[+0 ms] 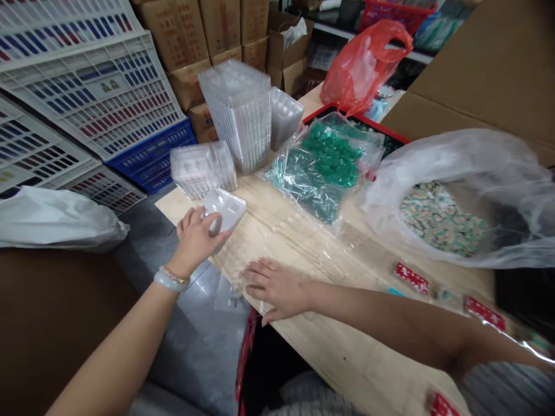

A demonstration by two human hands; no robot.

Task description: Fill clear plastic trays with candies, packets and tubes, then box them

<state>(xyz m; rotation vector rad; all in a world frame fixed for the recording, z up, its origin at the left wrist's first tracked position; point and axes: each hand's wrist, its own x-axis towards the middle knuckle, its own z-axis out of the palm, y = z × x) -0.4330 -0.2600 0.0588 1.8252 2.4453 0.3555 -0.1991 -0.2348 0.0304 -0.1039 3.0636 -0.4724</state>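
Left hand [196,240], bracelet on wrist, fingers curled round near edge of clear tray [226,209]. Tray at left end of wooden table [338,364], just near of low tray stack [203,166]. Right hand [277,287] palm down, fingers spread flat on clear film [303,242]. Tall tray stack [240,112] farther back. Bag of green pieces [325,162] to right.

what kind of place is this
Probably a stockroom or packing workshop: cardboard boxes are piled behind, tall stacks of clear plastic trays stand on the wooden table, and a bag of small green pieces lies beside them. The left hand holds one clear tray.
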